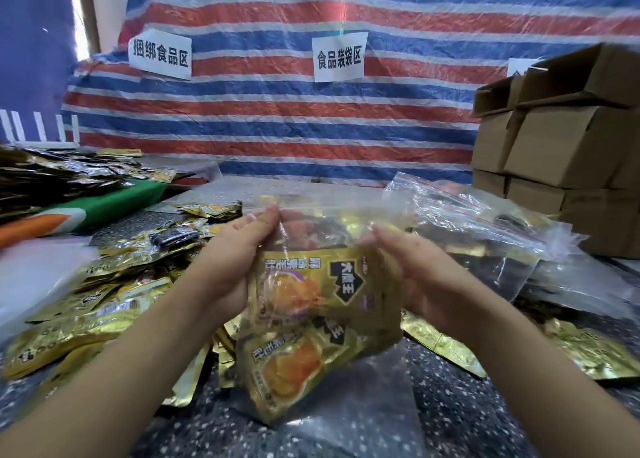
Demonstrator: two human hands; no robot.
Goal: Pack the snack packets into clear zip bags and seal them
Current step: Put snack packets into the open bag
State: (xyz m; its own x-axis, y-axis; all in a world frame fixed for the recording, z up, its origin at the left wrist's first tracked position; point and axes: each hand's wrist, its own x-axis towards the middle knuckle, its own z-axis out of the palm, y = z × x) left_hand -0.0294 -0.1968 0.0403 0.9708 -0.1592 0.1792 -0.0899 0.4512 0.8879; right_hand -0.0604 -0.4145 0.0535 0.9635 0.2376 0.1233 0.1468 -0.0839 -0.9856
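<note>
A clear zip bag (pixel 332 215) stands upright between my hands at the middle of the view. Gold snack packets (pixel 311 319) with orange pictures fill its lower half. My left hand (pixel 239 260) grips the bag's left side, thumb and fingers pinching the plastic near the top. My right hand (pixel 415 277) holds the right side, its fingers curled behind the bag. The hands are slightly blurred. The bag's mouth points away from me, and whether its zip is closed cannot be told.
Loose gold packets (pixel 114 291) lie heaped at the left, and a few more (pixel 595 350) at the right on the speckled table (pixel 450 405). Filled clear bags (pixel 485 236) are piled at the right, before stacked cardboard boxes (pixel 554 139). A striped tarp (pixel 277 111) closes the back.
</note>
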